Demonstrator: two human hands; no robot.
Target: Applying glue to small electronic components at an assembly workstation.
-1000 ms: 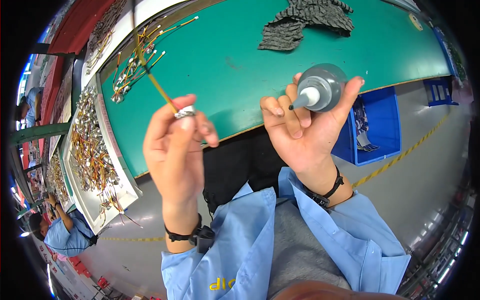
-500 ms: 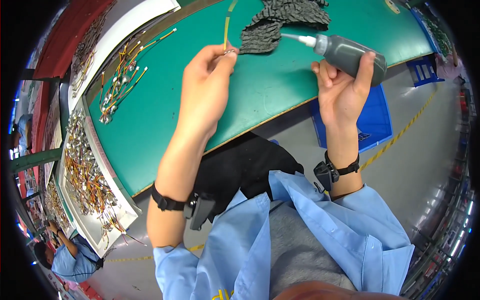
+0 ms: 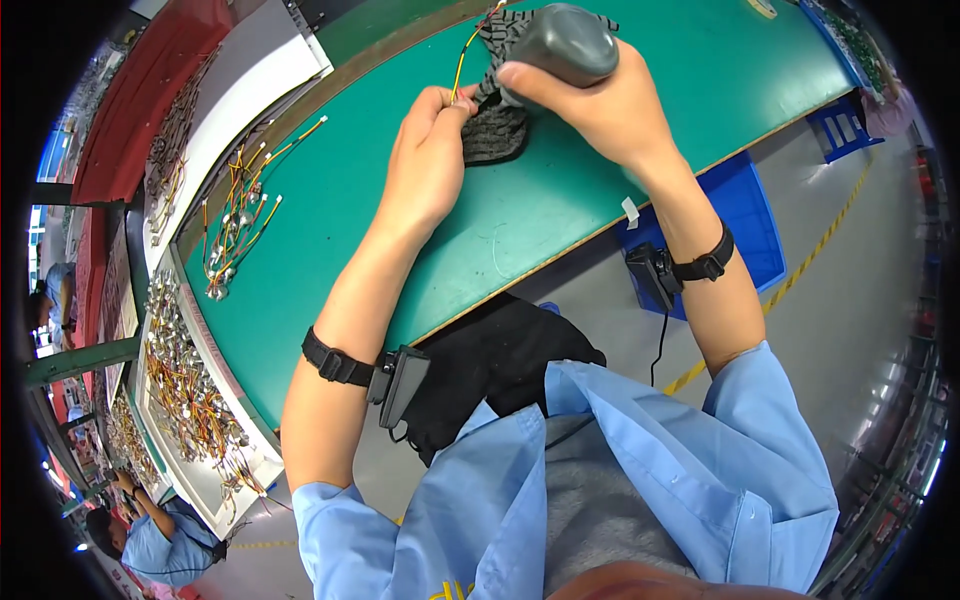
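My left hand [image 3: 430, 165] pinches the end of a thin yellow-and-black wire lead [image 3: 460, 65] over the green table [image 3: 570, 215]. The lead rises from the fingertips to a small pale connector at the top edge; whatever sits at its pinched end is hidden. In my right hand [image 3: 630, 115] is a dark grey squeeze bottle [image 3: 568, 45], tilted with its base up and its nozzle end toward my left fingertips. The nozzle's tip is hard to make out against the crumpled grey-and-black striped cloth [image 3: 495, 137] beneath.
Several wired leads with round metal parts [image 3: 235, 225] lie on the table's left. Beside the table, a white tray [image 3: 262, 468] holds many more. Below the right edge are a blue bin [image 3: 745, 220] and blue stool [image 3: 848, 130]. A co-worker [image 3: 165, 540] is at lower left.
My right hand has swung the bottle left and up, tipping it over toward my left fingertips. My left hand still pinches the lead, now slightly turned.
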